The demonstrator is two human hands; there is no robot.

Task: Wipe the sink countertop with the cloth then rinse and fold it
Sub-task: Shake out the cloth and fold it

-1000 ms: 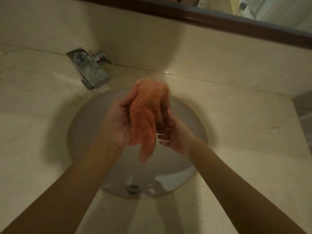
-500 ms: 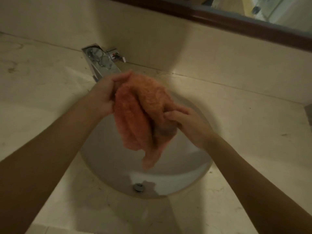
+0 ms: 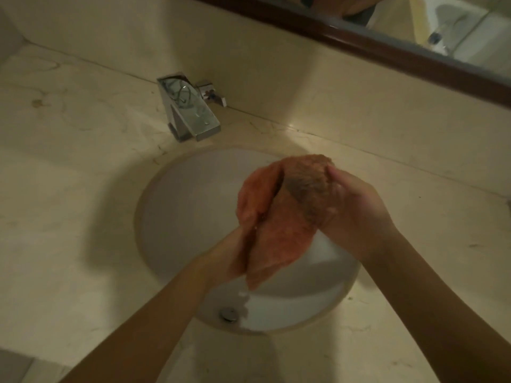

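Looking down on a round white sink basin (image 3: 177,217), two bare forearms reach in and hold an orange terry cloth (image 3: 279,225) in the air above the bowl, right of its middle. The right hand (image 3: 356,217) takes the end of the cloth nearer the back of the basin, with fingers and thumb curled around a bunched knob of fabric. The left hand (image 3: 229,255) meets the cloth's lower end, nearer the front of the basin. Its fingers are covered by fabric, so whether they clasp it or lie flat against it cannot be told. The cloth runs between the hands as a thick, loosely twisted roll with a pointed tail hanging toward the drain (image 3: 228,313). It is probably being squeezed out over the bowl so that water falls inside and not on the counter. Its pile looks nubby and soaked. The basin is smooth glazed ceramic, with wet glints near the chrome drain at its front. Behind the basin's left rear edge stands a boxy, angular chrome faucet (image 3: 188,114), and no stream shows. Around the basin spreads a polished beige marble countertop (image 3: 69,203) with faint veins. Beyond the basin's back, a matching splashback rises to a dark wood-framed mirror (image 3: 387,42).
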